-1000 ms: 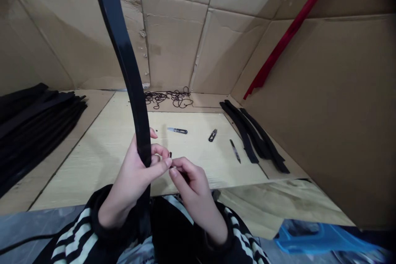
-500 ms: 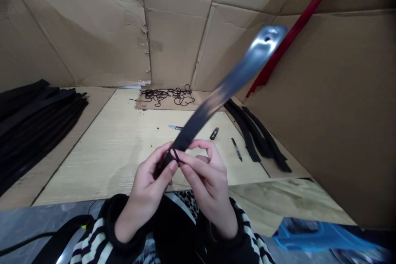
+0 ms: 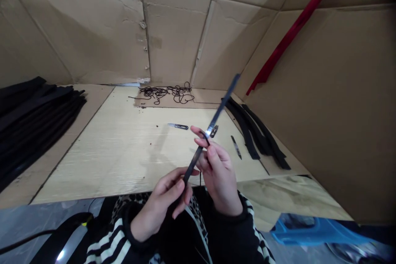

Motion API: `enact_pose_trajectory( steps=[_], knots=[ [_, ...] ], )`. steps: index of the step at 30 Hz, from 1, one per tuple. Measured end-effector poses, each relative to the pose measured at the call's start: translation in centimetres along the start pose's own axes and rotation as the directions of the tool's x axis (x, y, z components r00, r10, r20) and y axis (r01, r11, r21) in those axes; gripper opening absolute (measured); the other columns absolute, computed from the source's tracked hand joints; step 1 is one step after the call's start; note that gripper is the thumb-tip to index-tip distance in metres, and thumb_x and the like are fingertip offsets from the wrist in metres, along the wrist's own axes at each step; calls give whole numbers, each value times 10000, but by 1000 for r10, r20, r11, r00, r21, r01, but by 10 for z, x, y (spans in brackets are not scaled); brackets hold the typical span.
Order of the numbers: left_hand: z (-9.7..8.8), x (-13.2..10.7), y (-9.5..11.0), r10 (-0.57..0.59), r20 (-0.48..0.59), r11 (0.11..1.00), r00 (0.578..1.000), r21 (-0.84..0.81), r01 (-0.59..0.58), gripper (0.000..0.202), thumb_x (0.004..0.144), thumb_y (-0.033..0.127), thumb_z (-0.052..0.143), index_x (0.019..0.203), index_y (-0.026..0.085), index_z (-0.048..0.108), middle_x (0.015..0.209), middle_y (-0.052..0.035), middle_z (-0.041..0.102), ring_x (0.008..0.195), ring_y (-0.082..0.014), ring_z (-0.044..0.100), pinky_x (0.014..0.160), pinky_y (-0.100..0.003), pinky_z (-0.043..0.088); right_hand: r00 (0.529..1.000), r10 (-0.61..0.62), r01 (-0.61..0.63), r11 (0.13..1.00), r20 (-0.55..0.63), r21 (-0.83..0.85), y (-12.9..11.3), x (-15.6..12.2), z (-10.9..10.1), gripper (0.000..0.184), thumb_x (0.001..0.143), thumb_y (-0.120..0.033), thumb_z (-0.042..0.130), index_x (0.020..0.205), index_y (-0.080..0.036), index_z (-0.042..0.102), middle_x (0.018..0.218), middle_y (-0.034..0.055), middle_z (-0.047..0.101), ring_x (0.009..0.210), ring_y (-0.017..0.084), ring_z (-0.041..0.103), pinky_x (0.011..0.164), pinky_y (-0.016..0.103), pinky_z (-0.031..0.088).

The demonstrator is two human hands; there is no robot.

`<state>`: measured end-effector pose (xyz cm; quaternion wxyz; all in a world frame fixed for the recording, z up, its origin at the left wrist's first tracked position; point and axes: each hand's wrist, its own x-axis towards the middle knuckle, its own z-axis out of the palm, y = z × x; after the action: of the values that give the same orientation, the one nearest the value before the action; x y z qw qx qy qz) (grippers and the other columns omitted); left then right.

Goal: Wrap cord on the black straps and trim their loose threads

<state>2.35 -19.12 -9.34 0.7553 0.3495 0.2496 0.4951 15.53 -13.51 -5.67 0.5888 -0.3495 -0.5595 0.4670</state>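
My left hand (image 3: pixel 162 198) is closed on the lower part of a long, narrow black strip (image 3: pixel 192 163). The strip slants up to the right, its thin edge facing me and its upper part blurred. At the middle of the strip, my right hand (image 3: pixel 220 173) pinches a thin dark cord (image 3: pixel 203 135) between thumb and fingers. The cord curves over beside the strip, and a short length hangs below the hand. Whether it is still wrapped around the strip I cannot tell.
Small thread snips (image 3: pixel 178 126) lie on the pale board; a second dark pair (image 3: pixel 214 131) is partly behind the strip. A slim pointed tool (image 3: pixel 236 147) lies rightward. Tangled dark cord (image 3: pixel 167 94) sits at the back. Black strips flank both sides (image 3: pixel 40 128). Cardboard walls (image 3: pixel 176 29) enclose the table.
The strip has turned from its broad face to its edge and tipped lower. My right hand has drawn away from the left, up and right, pulling the cord.
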Motion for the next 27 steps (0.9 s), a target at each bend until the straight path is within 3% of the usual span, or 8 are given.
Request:
enact_pose_trajectory(
  steps=[2, 4, 8, 12, 16, 19, 22, 27],
  knots=[
    [-1, 0, -1, 44, -83, 999, 996, 28, -41, 345, 872, 406, 602, 1146, 197, 583, 637, 23, 546, 413, -28, 399, 412, -169, 250, 997, -26, 24, 999, -75, -29, 3, 0, -2, 301, 914, -448, 523, 943, -222, 721, 1218, 117, 614, 508, 72, 423, 426, 238, 324],
    [-2, 1, -1, 60, -110, 998, 992, 18, -59, 374, 884, 421, 581, 1205, 240, 518, 629, 25, 566, 419, -44, 421, 431, -173, 285, 990, -35, 36, 999, -133, 0, 6, -3, -5, 268, 922, -412, 530, 928, -231, 727, 1071, 93, 641, 503, 71, 376, 449, 242, 314],
    [-1, 1, 2, 85, -149, 996, 985, 23, -82, 449, 922, 488, 475, 1314, 283, 398, 519, 55, 523, 392, -61, 366, 442, -181, 307, 997, -37, 43, 996, -74, 82, 12, -19, -5, 212, 929, -347, 552, 900, -263, 745, 688, 0, 514, 543, 94, 369, 492, 237, 303],
    [4, 2, 6, 102, -258, 995, 961, 37, -96, 545, 902, 535, 485, 1372, 272, 404, 560, 47, 519, 442, -65, 377, 425, -161, 279, 989, -145, 145, 989, 43, -7, 13, -46, 3, 206, 938, -283, 545, 977, -304, 746, 759, 16, 537, 680, 127, 522, 580, 257, 406],
    [5, 0, 8, 25, -344, 992, 939, -104, -64, 632, 798, 426, 697, 1360, 264, 457, 685, 27, 557, 551, -77, 471, 475, -158, 356, 967, -160, 178, 981, 196, -78, 15, -62, 9, 213, 926, -231, 546, 1029, -283, 726, 833, 28, 547, 713, 137, 585, 632, 276, 477],
    [3, -1, 6, -15, -338, 981, 941, -189, -53, 677, 721, 304, 766, 1342, 263, 499, 711, 13, 595, 573, -90, 508, 518, -180, 407, 966, -175, 211, 959, 192, -190, 16, -63, 9, 183, 927, -189, 524, 872, -217, 697, 702, 9, 557, 658, 125, 553, 602, 249, 441],
    [0, -2, 1, 6, -350, 982, 937, -177, -72, 598, 691, 272, 781, 1261, 266, 597, 747, -9, 643, 643, -117, 564, 602, -208, 470, 963, -201, 247, 926, 180, -286, 14, -60, 8, 239, 920, -182, 517, 699, -175, 607, 626, -5, 519, 587, 101, 500, 547, 227, 380],
    [-4, -1, -8, 123, -437, 985, 891, -60, -165, 498, 680, 303, 798, 1162, 292, 675, 893, -21, 696, 763, -148, 627, 586, -196, 489, 968, -202, 245, 897, 152, -367, 10, -59, 6, 217, 928, -159, 497, 742, -175, 608, 596, -14, 530, 566, 94, 493, 538, 215, 369]
  ],
)
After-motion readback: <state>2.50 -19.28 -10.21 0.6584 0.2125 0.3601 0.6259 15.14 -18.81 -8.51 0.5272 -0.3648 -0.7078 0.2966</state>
